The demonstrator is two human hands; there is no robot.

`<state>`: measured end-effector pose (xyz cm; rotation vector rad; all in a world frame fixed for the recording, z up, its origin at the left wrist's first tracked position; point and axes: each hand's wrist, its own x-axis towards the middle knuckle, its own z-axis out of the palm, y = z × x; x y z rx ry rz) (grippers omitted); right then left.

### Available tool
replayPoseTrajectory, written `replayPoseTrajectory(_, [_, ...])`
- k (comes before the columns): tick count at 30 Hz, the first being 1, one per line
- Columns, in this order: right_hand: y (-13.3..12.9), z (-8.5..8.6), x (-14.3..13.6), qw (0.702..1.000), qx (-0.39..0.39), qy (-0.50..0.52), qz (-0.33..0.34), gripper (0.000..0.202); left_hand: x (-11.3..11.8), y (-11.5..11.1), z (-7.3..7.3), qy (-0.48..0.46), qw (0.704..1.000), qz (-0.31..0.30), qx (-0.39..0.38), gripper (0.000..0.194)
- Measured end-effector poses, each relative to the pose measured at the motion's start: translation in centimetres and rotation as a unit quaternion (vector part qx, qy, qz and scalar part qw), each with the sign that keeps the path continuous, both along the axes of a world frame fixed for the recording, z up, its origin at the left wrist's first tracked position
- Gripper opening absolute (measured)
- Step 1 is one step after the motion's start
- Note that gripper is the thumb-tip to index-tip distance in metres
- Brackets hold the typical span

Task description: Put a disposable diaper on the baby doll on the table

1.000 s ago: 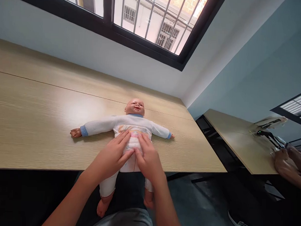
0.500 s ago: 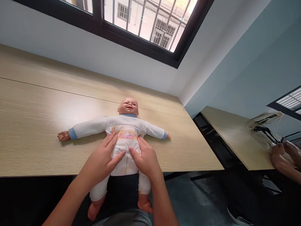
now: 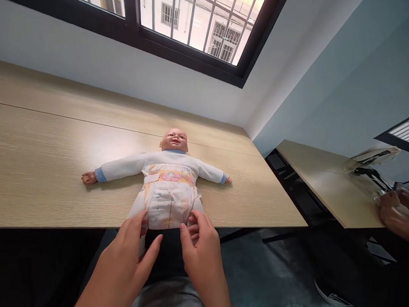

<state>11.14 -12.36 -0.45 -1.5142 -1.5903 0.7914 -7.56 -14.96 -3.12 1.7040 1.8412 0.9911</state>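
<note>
A baby doll [image 3: 174,141] in a white top with blue cuffs lies face up, arms spread wide. Around its hips and belly is a white diaper [image 3: 171,199] with a colourful printed waistband, the tabs folded onto the front. My left hand [image 3: 129,249] is at the diaper's left leg edge, fingertips touching or very near it, thumb well apart. At the other leg edge is my right hand [image 3: 201,243], its fingers curled loosely and the thumb apart from them near the diaper's bottom. My hands mostly hide the doll's legs, which hang past the table edge.
The doll lies on a pale wooden table [image 3: 49,166] below a barred window [image 3: 195,23]. To the right, beyond a gap, stands a second wooden table [image 3: 317,184]. Another person's hands [image 3: 392,205] work there beside a dark-handled object and a pale bag [image 3: 375,155].
Both hands have slid from the diaper's waist and front down to its leg edges. The diaper's front and tabs are now uncovered.
</note>
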Motion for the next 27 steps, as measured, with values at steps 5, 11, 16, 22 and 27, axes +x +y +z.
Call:
replayPoseTrajectory(5, [-0.3,0.5,-0.5,0.999,-0.018,-0.022,-0.019,0.051,1.6,-0.7,0.5,-0.009,1.000,-0.020,0.003,0.071])
replayPoseTrajectory(11, [1.5,-0.8,-1.2,0.989,-0.048,0.139,0.009,0.052,2.3,1.7,-0.2,-0.177,0.984,0.021,0.015,0.071])
replayPoseTrajectory(16, [3.5,-0.8,-1.4,0.991,-0.015,0.136,0.001,0.039,2.2,4.4,-0.3,-0.380,0.925,-0.009,0.027,0.065])
replayPoseTrajectory(22, [4.7,-1.2,-2.0,0.995,0.031,0.082,-0.047,0.018,1.4,6.4,0.9,-0.292,0.956,0.004,-0.003,0.065])
replayPoseTrajectory(27, [5.3,-1.3,-1.9,0.976,-0.001,0.212,0.052,0.051,1.0,7.3,1.4,-0.156,0.987,0.006,-0.022,0.071])
